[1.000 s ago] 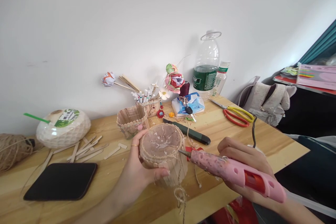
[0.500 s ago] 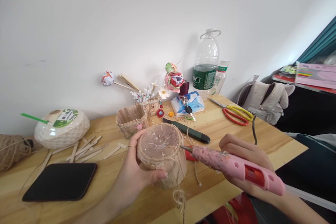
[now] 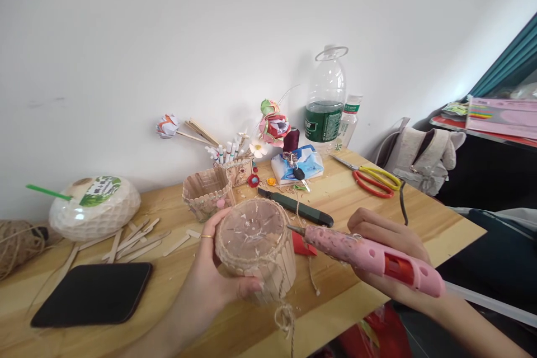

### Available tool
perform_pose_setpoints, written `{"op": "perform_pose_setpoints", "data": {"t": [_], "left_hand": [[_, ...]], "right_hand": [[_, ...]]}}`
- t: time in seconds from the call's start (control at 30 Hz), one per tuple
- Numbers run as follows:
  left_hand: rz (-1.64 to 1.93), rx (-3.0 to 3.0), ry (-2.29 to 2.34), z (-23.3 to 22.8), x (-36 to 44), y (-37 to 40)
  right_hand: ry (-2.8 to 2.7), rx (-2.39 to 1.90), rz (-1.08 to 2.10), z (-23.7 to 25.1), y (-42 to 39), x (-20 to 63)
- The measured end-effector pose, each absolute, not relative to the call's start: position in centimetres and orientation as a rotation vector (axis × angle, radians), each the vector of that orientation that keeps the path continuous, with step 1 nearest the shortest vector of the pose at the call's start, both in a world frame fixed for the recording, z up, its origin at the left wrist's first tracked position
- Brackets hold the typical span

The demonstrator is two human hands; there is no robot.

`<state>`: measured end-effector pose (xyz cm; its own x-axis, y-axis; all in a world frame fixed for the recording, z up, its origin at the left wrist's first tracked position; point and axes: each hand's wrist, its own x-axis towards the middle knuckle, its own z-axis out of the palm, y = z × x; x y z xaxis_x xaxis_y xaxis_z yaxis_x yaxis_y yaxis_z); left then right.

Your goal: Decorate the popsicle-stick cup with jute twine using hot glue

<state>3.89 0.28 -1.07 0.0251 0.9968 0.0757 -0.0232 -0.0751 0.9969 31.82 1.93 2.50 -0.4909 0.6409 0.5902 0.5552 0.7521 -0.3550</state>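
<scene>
My left hand (image 3: 212, 285) grips a round cup (image 3: 255, 249) clad in wooden sticks, tilted so its clear plastic bottom faces me. Twine rings the cup's rim, and a loose end (image 3: 285, 313) dangles below it. My right hand (image 3: 388, 251) holds a pink hot glue gun (image 3: 369, 257). Its nozzle points left and touches the cup's right rim beside the twine.
On the wooden table (image 3: 440, 224) lie a black phone (image 3: 92, 293), loose wooden sticks (image 3: 134, 238), a twine ball (image 3: 17, 240), a white coconut-shaped container (image 3: 94, 207), a stick-built basket (image 3: 205, 196), a dark knife (image 3: 296, 207), scissors (image 3: 375, 182), tissues (image 3: 297, 165) and a large bottle (image 3: 325, 103).
The cup has tilted a little, so its bottom faces me more. The glue gun's nozzle stays at the cup's right rim. The whole view has drifted slightly.
</scene>
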Motion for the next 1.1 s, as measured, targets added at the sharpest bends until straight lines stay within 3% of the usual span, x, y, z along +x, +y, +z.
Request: {"op": "perform_pose_setpoints", "data": {"t": [0.27, 0.53, 0.9, 1.1], "left_hand": [[1.264, 1.348, 1.104, -1.7, 2.7, 0.1], [1.115, 1.437, 1.12, -1.7, -1.2, 0.4], [0.859, 1.746, 1.097, -0.9, -4.1, 0.2], [1.279, 2.102, 1.208, -0.1, -3.7, -0.7]], "right_hand": [[-2.197, -0.972, 0.07, 1.7, 3.3, 32.2], [-2.113, -1.934, -0.223, -3.0, 8.1, 36.6], [-2.174, -1.9, -0.001, -5.1, 10.8, 38.8], [-2.143, -1.788, -0.051, -3.5, 9.8, 37.7]]}}
